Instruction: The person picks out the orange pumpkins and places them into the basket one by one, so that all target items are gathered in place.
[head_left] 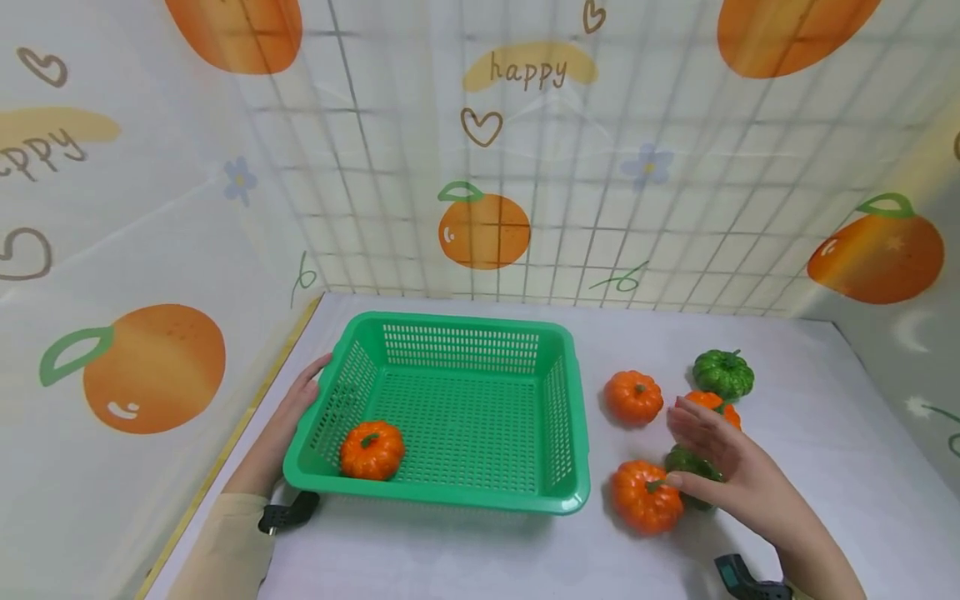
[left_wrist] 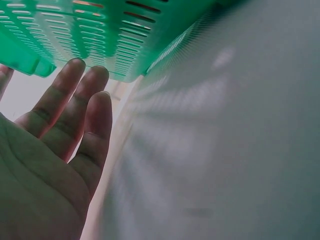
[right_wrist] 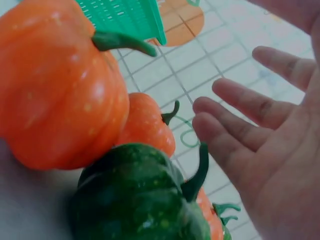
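Right grip [head_left: 738,471] loosely spread, holding nothing, just right of the front orange pumpkin [head_left: 646,500].
Head view: we see that pumpkin's stem point toward the thumb; the hand partly covers a dark green pumpkin [head_left: 688,460] and another orange pumpkin [head_left: 706,399]; the left grip [head_left: 288,417] is farther off, at the left of the basket [head_left: 465,408]. Left wrist view: we find straight fingers by the slotted wall, holding nothing; whether they press it, we cannot tell. Right wrist view: the dark green one, cut off at the bottom, lies left of the fingers.
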